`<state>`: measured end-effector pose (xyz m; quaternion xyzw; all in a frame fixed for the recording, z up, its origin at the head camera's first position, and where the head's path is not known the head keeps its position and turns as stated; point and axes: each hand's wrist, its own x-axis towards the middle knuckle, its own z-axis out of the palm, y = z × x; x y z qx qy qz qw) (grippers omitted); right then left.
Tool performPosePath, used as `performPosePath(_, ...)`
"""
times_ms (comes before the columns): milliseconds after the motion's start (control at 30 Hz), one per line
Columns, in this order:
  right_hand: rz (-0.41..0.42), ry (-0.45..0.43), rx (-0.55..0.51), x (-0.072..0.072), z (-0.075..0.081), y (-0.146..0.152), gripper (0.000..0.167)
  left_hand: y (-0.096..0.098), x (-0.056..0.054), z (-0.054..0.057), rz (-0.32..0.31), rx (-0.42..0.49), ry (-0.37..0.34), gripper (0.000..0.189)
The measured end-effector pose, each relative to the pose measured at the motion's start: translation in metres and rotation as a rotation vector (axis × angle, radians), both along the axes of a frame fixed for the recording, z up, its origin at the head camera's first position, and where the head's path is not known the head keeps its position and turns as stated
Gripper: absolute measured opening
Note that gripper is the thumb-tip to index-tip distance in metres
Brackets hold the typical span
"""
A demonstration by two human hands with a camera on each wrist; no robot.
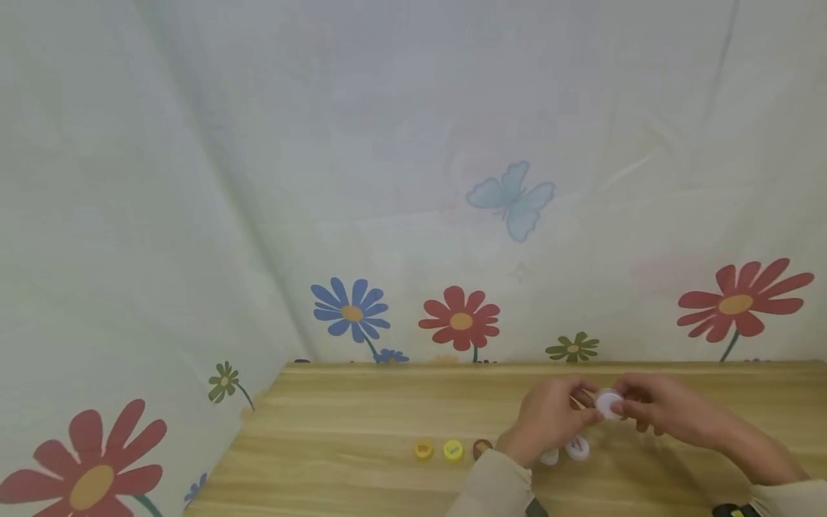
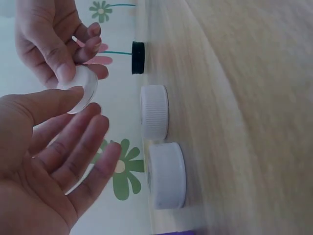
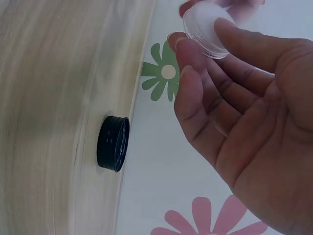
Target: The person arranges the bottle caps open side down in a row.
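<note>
A round white cap (image 1: 608, 404) is held above the table between the two hands. My left hand (image 1: 548, 416) pinches its left edge; in the left wrist view the thumb lies on the cap's face and the other fingers spread loosely. From the right, my right hand (image 1: 675, 411) grips the same cap (image 3: 208, 29) between thumb and curled fingers. Beneath the hands, two white caps (image 2: 155, 112) (image 2: 167, 176) lie on the table, one with ribbed sides. A black cap (image 3: 113, 143) sits on the table below the right hand.
On the wooden table (image 1: 336, 416), an orange cap (image 1: 423, 450), a yellow cap (image 1: 454, 450) and a brown cap (image 1: 482, 449) stand in a row left of the white ones. A purple edge (image 2: 178, 233) shows in the left wrist view. Flower-printed cloth (image 1: 388, 179) hangs behind.
</note>
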<state>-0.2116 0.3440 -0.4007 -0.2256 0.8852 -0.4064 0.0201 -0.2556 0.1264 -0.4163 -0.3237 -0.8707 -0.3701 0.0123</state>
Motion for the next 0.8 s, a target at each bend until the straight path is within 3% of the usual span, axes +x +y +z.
performPosePath(200,-0.006,-0.016,-0.03,0.0015,-0.0007,0.0009,0.023,-0.0003,0.0004,-0.0023,-0.031,-0.004,0.065,0.046)
performPosePath(400,0.011,-0.056,-0.061,0.0039,0.0002,-0.001,0.024,-0.0014,0.002,-0.0033,-0.016,-0.042,0.112,0.044)
performPosePath(633,-0.012,-0.108,-0.08,0.005,0.0021,-0.0054,0.032,-0.0067,-0.0008,-0.0052,0.011,-0.026,0.025,0.036)
performPosePath(800,-0.002,-0.055,-0.047,0.0038,-0.0004,-0.0082,0.033,-0.0089,-0.0033,-0.0066,0.018,-0.022,0.008,0.029)
